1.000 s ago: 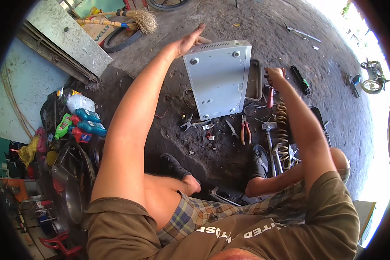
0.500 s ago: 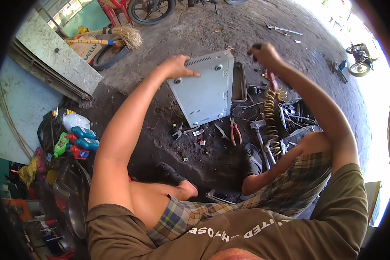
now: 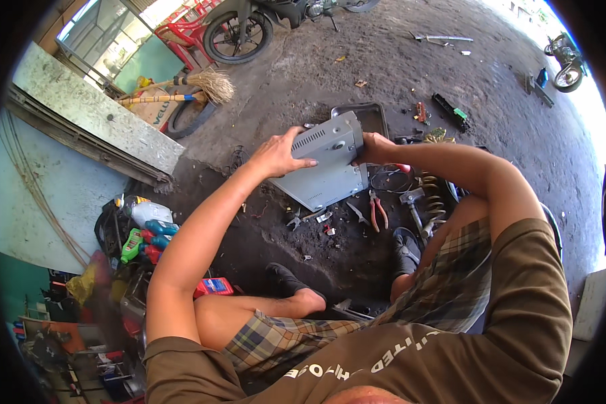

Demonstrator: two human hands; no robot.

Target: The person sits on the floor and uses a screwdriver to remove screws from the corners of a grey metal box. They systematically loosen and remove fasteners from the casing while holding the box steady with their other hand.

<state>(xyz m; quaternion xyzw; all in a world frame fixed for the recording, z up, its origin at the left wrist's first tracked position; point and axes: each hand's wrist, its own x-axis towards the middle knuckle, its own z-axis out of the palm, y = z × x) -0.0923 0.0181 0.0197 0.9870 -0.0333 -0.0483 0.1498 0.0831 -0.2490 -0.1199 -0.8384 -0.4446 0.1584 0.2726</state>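
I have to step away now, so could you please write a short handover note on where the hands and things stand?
Left hand: gripping the left end of the grey metal box.
Right hand: gripping its right end.
Box: lifted and tilted, above the dirt floor.
Nearby: red-handled pliers, coil spring and dark tray on the ground.
Done: box is picked up.
Left: box looks closed; tools lie untouched.

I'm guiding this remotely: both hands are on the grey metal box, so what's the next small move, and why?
Probably set the grey metal box back down flat on the ground. The left hand and right hand hold it tilted above scattered pliers and small parts, so resting it frees a hand.
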